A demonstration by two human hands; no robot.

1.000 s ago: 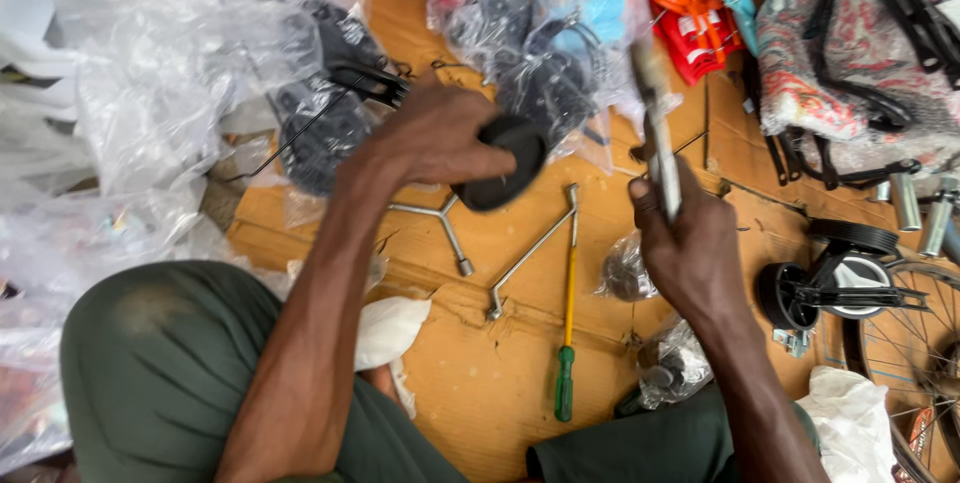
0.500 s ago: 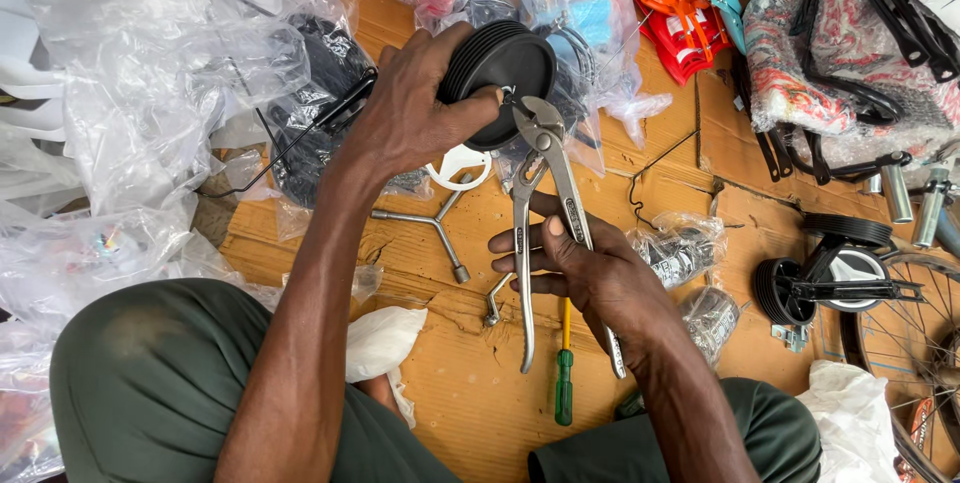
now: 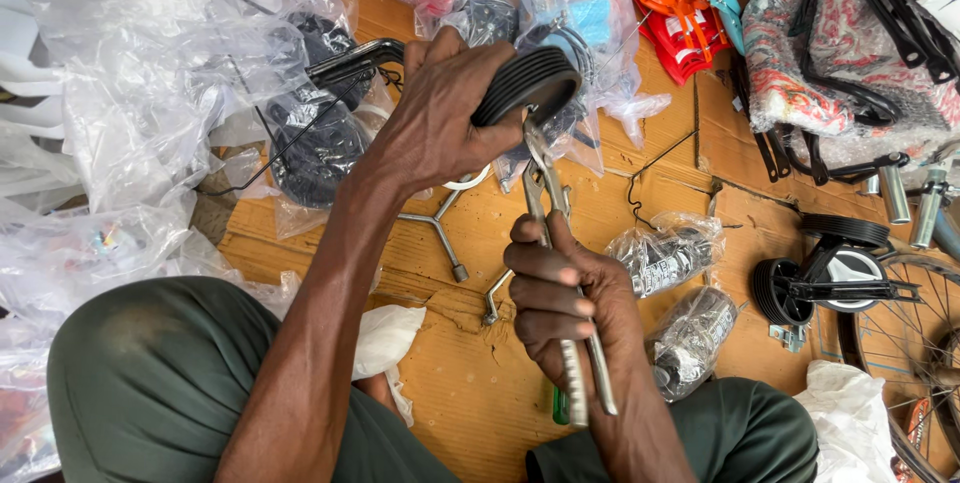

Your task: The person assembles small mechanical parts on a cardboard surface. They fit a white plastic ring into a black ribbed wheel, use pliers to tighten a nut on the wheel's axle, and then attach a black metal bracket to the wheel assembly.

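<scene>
Pliers now raised, jaws under left-held wheel.

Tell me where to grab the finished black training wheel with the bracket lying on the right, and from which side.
Likely by the black bracket arm crossing the training wheel, coming from above and the left. The arm is a narrow bar lying on top, while the wide ribbed tyre is bulkier, and a spoked bicycle wheel crowds its right side.
</scene>
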